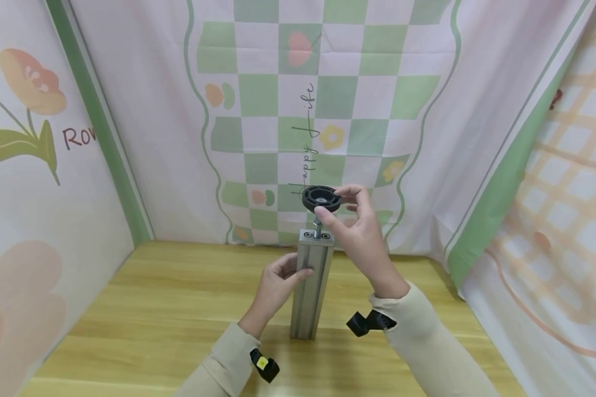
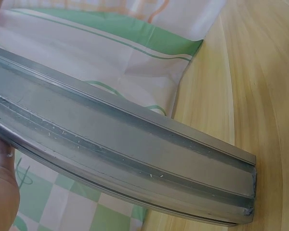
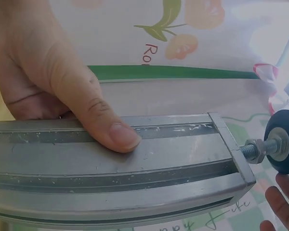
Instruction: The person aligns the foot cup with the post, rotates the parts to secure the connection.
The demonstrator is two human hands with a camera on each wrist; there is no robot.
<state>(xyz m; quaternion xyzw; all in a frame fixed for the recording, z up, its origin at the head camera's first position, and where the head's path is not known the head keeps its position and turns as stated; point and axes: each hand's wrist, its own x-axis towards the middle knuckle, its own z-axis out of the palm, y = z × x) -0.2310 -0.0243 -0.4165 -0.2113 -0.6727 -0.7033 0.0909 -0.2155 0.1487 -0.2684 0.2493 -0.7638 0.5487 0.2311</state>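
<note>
A grooved aluminium profile (image 1: 308, 292) stands upright on the wooden table, its end plate (image 1: 310, 238) fixed by screws. My left hand (image 1: 275, 284) grips the profile partway up from the left; in the right wrist view the thumb (image 3: 118, 134) presses along one grooved face. Out of the end plate rises a threaded stud with a nut (image 3: 255, 150), topped by a black round levelling foot (image 1: 322, 199) with a hollow underside. Thumb and fingers of my right hand (image 1: 360, 231) pinch the foot's rim from the right. The profile's lower end (image 2: 253, 192) meets the tabletop.
The wooden table (image 1: 154, 309) stretches around the profile. A checked curtain (image 1: 338, 99) hangs close behind it, with printed cloth walls at left (image 1: 25, 220) and right (image 1: 541, 248). Each wrist wears a black camera mount (image 1: 370, 322).
</note>
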